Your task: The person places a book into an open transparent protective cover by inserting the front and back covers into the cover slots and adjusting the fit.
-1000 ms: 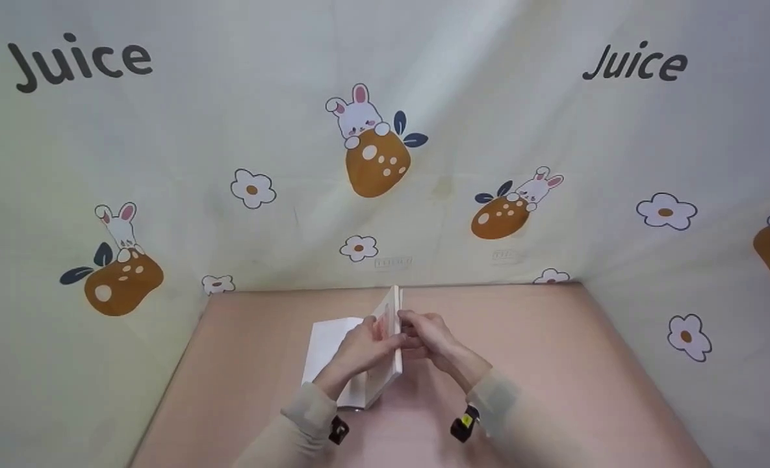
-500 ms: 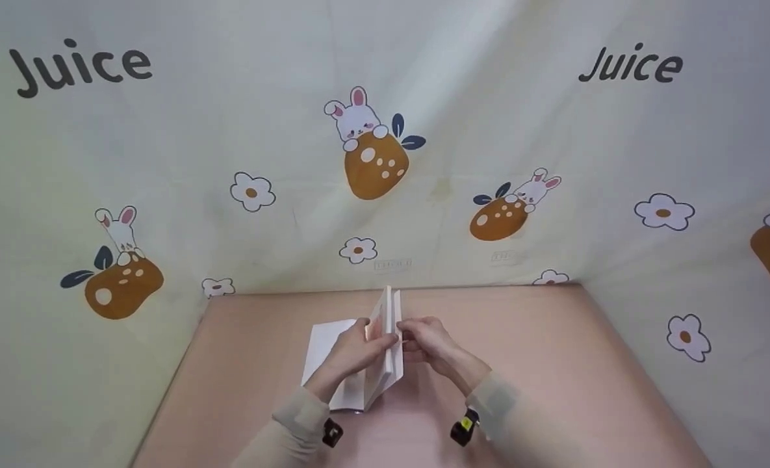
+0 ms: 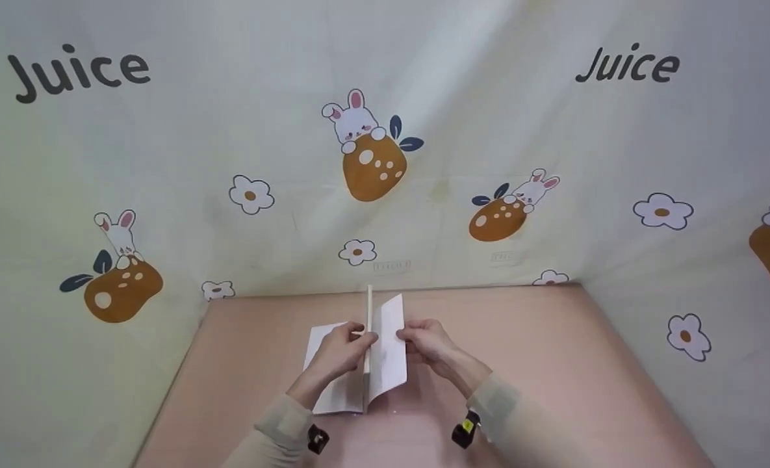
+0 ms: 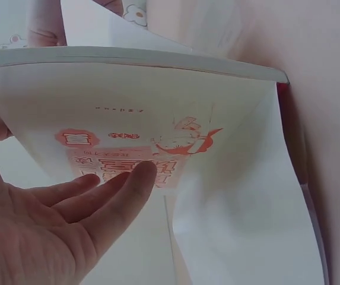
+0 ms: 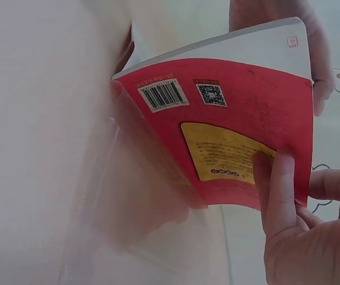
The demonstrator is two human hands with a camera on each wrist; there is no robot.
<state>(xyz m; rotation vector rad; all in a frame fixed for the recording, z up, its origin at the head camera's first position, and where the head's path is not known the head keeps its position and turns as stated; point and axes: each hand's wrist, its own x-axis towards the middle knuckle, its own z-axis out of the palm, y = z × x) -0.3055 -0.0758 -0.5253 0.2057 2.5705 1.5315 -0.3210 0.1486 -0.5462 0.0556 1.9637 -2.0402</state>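
A paperback book [image 3: 388, 351] stands part open on its spine, its block of pages upright and its front leaf spread to the left. My left hand [image 3: 342, 348] pinches the page block near its free edge, thumb on one side and fingers on the other. In the left wrist view, the fingers lie against a title page [image 4: 125, 139] printed in red. With finger and thumb my right hand [image 3: 433, 341] holds the edge of the back cover, folded out to the right. That cover [image 5: 259, 107] is red outside, with a barcode, a QR code and a yellow panel.
The book rests on a pink tabletop [image 3: 527, 364]. Behind and along both sides hangs a pale cloth [image 3: 281, 117] printed with rabbits, fruit and flowers. Small black devices are strapped at both wrists.
My left hand has moved left with the page block, which now stands upright. A gap has opened between the block and the back cover, which my right hand keeps holding in nearly the same place.
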